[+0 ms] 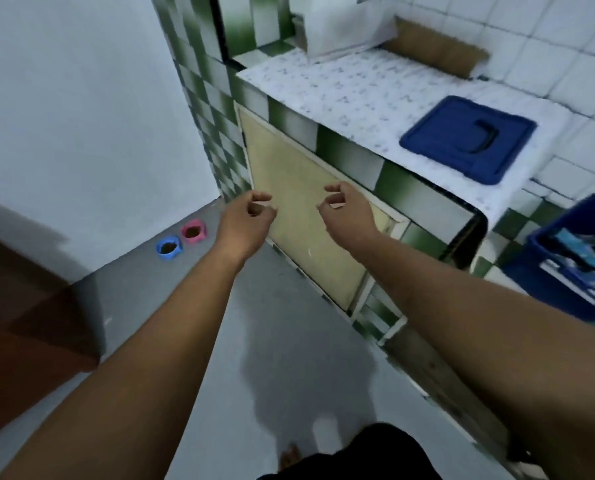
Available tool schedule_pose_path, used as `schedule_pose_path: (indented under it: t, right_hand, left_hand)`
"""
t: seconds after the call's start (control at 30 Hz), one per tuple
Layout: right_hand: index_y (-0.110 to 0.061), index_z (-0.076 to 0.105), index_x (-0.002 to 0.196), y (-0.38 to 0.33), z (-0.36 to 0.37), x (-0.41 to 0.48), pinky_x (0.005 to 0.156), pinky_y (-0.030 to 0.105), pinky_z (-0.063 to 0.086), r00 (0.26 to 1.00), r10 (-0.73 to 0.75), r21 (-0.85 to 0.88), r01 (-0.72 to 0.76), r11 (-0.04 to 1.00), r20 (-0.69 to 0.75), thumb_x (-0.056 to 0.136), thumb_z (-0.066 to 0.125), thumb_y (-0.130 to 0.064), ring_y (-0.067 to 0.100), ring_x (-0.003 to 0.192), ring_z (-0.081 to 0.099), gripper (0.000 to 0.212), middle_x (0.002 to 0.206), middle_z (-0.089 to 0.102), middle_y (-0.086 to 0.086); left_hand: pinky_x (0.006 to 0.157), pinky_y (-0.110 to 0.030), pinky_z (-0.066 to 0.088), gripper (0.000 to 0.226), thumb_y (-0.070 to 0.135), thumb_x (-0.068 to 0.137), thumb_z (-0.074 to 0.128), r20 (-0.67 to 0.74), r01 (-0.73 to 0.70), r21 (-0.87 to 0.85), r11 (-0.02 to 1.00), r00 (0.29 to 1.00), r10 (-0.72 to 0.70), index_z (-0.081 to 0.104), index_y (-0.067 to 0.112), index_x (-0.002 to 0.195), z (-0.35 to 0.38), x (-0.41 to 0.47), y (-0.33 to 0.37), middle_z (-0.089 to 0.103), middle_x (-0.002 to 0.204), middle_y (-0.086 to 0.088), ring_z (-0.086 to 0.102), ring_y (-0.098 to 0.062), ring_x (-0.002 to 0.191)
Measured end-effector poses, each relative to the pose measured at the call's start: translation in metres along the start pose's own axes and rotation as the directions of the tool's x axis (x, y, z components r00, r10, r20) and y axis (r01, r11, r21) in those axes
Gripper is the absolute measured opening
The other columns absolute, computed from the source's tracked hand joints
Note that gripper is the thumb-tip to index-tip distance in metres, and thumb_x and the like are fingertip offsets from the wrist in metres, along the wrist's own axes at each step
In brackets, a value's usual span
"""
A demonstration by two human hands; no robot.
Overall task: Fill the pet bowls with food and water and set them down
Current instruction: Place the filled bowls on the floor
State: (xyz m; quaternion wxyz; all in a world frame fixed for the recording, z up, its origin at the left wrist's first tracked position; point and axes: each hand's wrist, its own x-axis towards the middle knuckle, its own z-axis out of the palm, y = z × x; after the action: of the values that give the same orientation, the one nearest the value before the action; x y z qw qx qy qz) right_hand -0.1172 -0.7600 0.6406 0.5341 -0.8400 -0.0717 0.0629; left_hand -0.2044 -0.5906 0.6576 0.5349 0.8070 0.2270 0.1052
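Two small pet bowls stand side by side on the grey floor against the white wall: a blue bowl [168,248] and a pink bowl [193,231], each holding brown food. My left hand [245,216] hangs in the air to the right of the pink bowl, fingers loosely curled and holding nothing. My right hand [346,209] is stretched out beside it in front of a cream cabinet door [303,216], fingers bent and apart, also holding nothing. Both hands are well above the floor.
A green-checked tiled counter [358,95] runs along the right with a blue lid [467,138] on top. A blue bin [573,258] with packets stands at the right edge. A brown wooden surface [22,306] lies at the left. My foot [289,459] is on the floor.
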Motion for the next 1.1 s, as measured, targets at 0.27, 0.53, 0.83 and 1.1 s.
schedule_pose_path:
  t: [0.27, 0.53, 0.83, 1.1]
  right_hand:
    - [-0.025, 0.058, 0.118, 0.042, -0.167, -0.036, 0.074, 0.032, 0.059, 0.954, 0.075, 0.084, -0.053, 0.995, -0.289, 0.092, 0.064, -0.024, 0.016, 0.085, 0.066, 0.027, 0.096, 0.065, -0.005]
    - [-0.02, 0.061, 0.116, 0.116, -0.349, -0.08, 0.068, 0.029, 0.054, 0.877, 0.041, 0.044, -0.022, 0.999, -0.48, 0.09, 0.064, -0.021, 0.014, 0.077, 0.062, 0.026, 0.094, 0.06, -0.006]
    - [-0.018, 0.063, 0.114, 0.212, -0.539, -0.117, 0.069, 0.024, 0.051, 0.74, 0.122, 0.011, -0.153, 0.988, -0.661, 0.087, 0.065, -0.022, 0.019, 0.077, 0.061, 0.027, 0.1, 0.067, 0.002]
    - [-0.018, 0.063, 0.11, 0.285, -0.618, -0.163, 0.071, 0.036, 0.057, 0.588, 0.273, 0.114, -0.293, 0.949, -0.761, 0.086, 0.065, -0.02, 0.021, 0.075, 0.062, 0.024, 0.086, 0.064, -0.001]
  left_hand:
    - [0.089, -0.047, 0.061, 0.022, 0.037, 0.09, 0.067, 0.214, -0.202, -0.033, 0.979, 0.955, 0.204, 0.067, 0.028, 0.111, 0.141, -0.036, 0.099, 0.07, 0.103, -0.001, 0.068, -0.019, 0.096]
    - [0.084, -0.049, 0.061, 0.021, 0.044, 0.082, 0.067, 0.379, -0.277, -0.09, 0.957, 0.879, 0.29, 0.068, 0.033, 0.101, 0.302, -0.105, 0.166, 0.073, 0.096, -0.003, 0.072, -0.022, 0.088]
    - [0.079, -0.043, 0.062, 0.006, 0.033, 0.088, 0.068, 0.561, -0.311, -0.144, 0.94, 0.756, 0.336, 0.065, 0.032, 0.093, 0.495, -0.166, 0.237, 0.072, 0.101, -0.014, 0.07, -0.023, 0.087]
    - [0.084, -0.045, 0.061, 0.008, 0.03, 0.084, 0.07, 0.682, -0.266, -0.139, 0.954, 0.673, 0.287, 0.066, 0.029, 0.091, 0.604, -0.207, 0.248, 0.072, 0.098, -0.01, 0.067, -0.022, 0.079]
